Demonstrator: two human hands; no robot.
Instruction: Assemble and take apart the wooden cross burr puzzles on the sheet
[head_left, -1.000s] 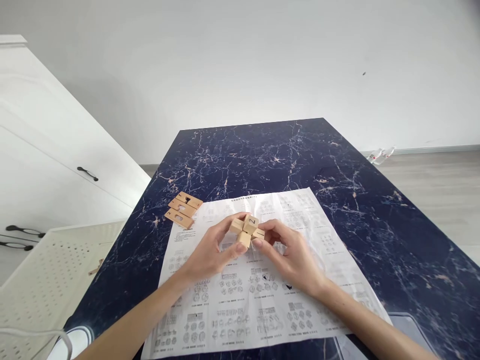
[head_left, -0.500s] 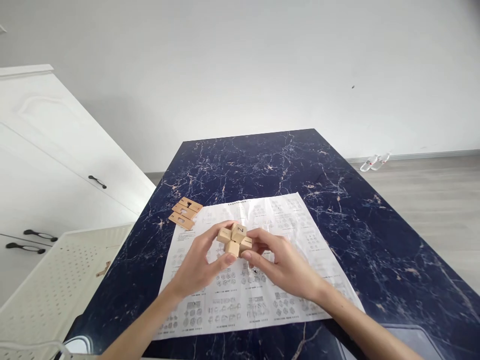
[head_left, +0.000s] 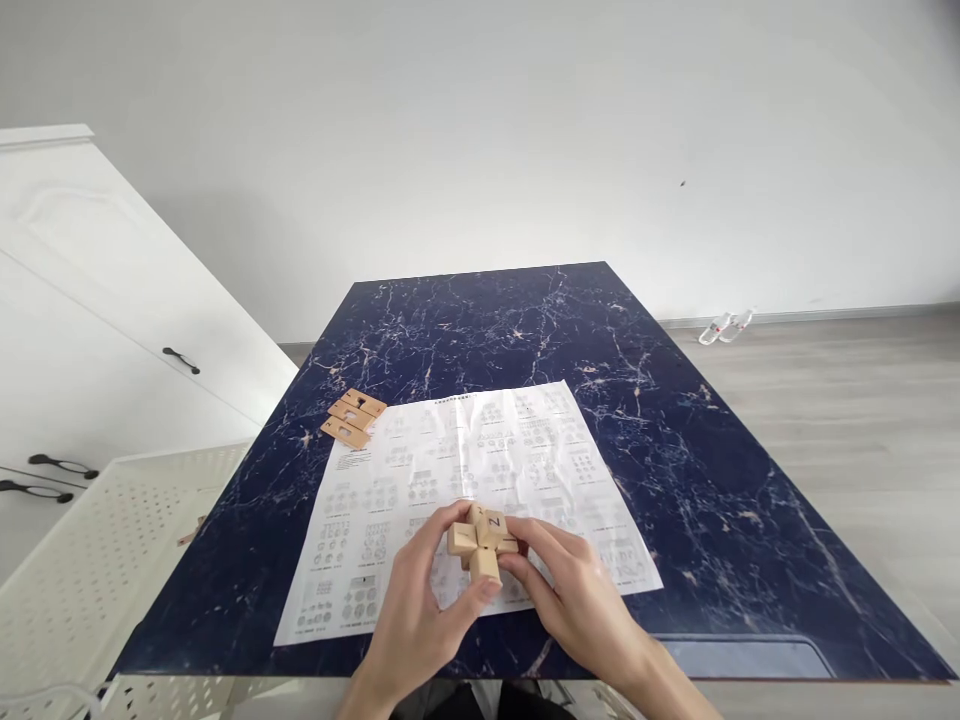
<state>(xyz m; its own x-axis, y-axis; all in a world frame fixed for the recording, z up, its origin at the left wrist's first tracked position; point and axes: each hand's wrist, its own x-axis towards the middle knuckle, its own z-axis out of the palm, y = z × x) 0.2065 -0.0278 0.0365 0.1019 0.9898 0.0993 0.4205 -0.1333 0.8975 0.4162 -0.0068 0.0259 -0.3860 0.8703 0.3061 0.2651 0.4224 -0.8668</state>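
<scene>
A wooden burr puzzle (head_left: 485,543), made of light interlocking blocks with printed marks, is held between both my hands above the lower part of a printed instruction sheet (head_left: 442,440). My left hand (head_left: 424,590) grips its left side, thumb at the near block and fingers at the far end. On the other side my right hand (head_left: 566,580) pinches the right block between thumb and fingers. Beyond the sheet's far left corner lie several flat wooden pieces (head_left: 352,418) with cut-out slots and numbers, partly overlapping the paper. The underside of the puzzle is hidden.
The dark blue marbled table (head_left: 480,330) extends to the far wall side. A grey flat panel (head_left: 742,655) sits at its near right edge. On the left stand a white cabinet (head_left: 112,300) and a perforated cream surface (head_left: 165,520). Clear bottles (head_left: 726,327) are on the floor at right.
Both hands have drawn the puzzle nearer to me, down toward the sheet's near edge. The camera view has shifted, so more of the table's near edge shows.
</scene>
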